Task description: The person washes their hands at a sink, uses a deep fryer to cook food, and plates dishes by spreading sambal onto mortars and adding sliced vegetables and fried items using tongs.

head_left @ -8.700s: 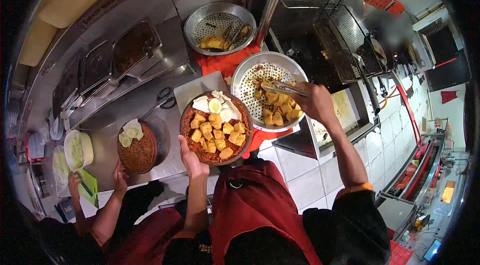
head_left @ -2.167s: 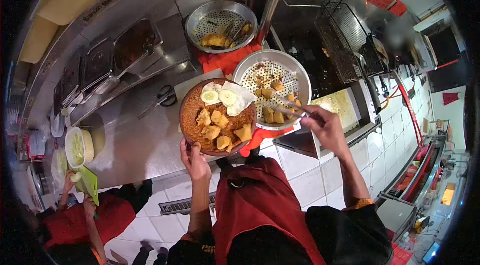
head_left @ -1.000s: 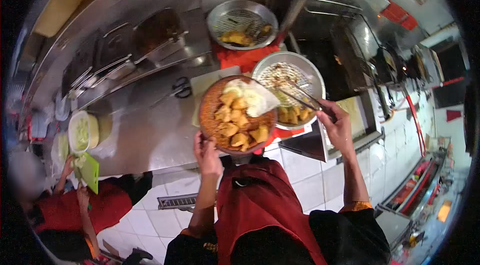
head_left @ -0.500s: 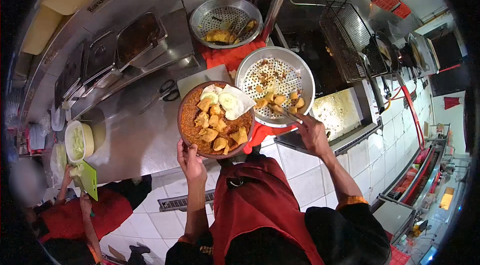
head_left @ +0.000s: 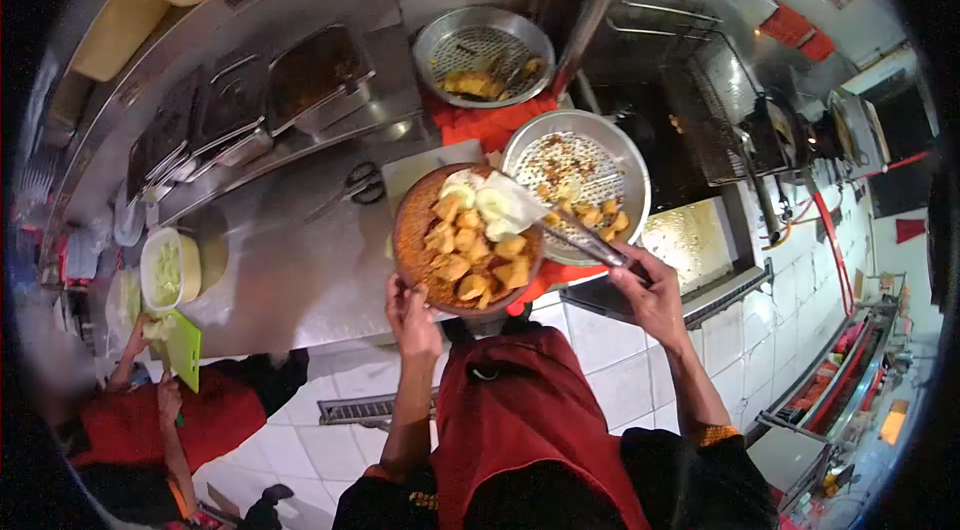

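My left hand (head_left: 412,318) grips the near-left rim of a round brown dish (head_left: 400,255), thumb at the edge. Reddish-orange sauce (head_left: 420,248) covers the inside, with golden fried chunks (head_left: 466,248) heaped on it. Pale cucumber slices (head_left: 500,206) and a white sheet lie at its far right. My right hand (head_left: 650,292) is closed around metal tongs (head_left: 592,242). They slant left across the near edge of a perforated metal pan (head_left: 640,170), their tips close to the dish. More fried chunks (head_left: 600,217) and brown crumbs lie in that pan.
A second perforated pan (head_left: 430,80) with fried food stands behind. Scissors (head_left: 362,185) and a cutting board (head_left: 425,163) lie on the steel counter. A fryer with a wire basket (head_left: 705,110) is at right. At left, a co-worker's hands (head_left: 165,390) hold a green board (head_left: 186,355).
The tongs have moved left from the chunks in the pan to beside the dish. The heap on the dish looks fuller. The whole view has shifted slightly.
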{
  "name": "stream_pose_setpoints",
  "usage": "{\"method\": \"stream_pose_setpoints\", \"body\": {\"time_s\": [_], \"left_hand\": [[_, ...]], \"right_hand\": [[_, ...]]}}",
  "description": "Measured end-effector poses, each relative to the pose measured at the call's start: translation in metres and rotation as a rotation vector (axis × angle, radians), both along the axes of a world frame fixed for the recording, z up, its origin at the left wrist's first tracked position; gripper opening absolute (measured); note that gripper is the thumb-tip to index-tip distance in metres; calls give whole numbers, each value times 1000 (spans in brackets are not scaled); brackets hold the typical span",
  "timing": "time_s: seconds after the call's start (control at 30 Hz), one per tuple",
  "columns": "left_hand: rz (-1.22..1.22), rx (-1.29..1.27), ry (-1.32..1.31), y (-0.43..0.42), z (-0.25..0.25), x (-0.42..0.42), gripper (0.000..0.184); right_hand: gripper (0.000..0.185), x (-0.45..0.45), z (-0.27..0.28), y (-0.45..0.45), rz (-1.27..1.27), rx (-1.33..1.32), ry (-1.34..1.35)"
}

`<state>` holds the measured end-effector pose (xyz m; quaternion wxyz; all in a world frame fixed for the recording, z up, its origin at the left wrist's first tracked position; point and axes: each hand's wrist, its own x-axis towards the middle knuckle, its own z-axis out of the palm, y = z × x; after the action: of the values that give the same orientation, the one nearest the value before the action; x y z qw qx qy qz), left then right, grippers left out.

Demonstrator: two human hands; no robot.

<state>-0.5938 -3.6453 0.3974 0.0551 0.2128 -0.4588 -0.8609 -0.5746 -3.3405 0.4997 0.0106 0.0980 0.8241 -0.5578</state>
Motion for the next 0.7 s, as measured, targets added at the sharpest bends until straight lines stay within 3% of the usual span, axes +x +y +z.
{"method": "stream_pose_setpoints", "body": {"time_s": [0.03, 0.1, 0.13, 0.3, 0.33, 0.43, 0.47, 0.5, 0.57, 0.7], "left_hand": [[-2, 21, -7, -1, 5, 0, 30], [-31, 2, 48, -11, -5, 1, 29], [-1, 16, 40, -10, 1, 0, 30], [-42, 2, 74, -11, 4, 3, 31], [-36, 2, 73, -10, 4, 3, 31], [-19, 23, 48, -10, -3, 2, 33], [-21, 38, 40, -7, -3, 0, 34], [-11, 44, 31, -9, -3, 2, 34], [4, 47, 14, -11, -8, 3, 36], [-6, 38, -42, -9, -12, 3, 38]], "right_hand": [[35, 0, -7, 13, -82, -66, 3], [37, -4, -16, 34, -57, 308, -4], [37, -6, -27, 36, -11, 351, 33], [37, -18, -70, 29, 151, 554, 181], [38, -22, -67, 25, 146, 525, 51], [38, -27, -77, 25, 131, 560, 188], [34, -29, -74, 24, 130, 622, 111], [31, -26, -66, 20, 79, 495, 106], [31, -22, -62, 21, 66, 442, 327], [34, 1, 5, 4, 106, 427, 91]]}}
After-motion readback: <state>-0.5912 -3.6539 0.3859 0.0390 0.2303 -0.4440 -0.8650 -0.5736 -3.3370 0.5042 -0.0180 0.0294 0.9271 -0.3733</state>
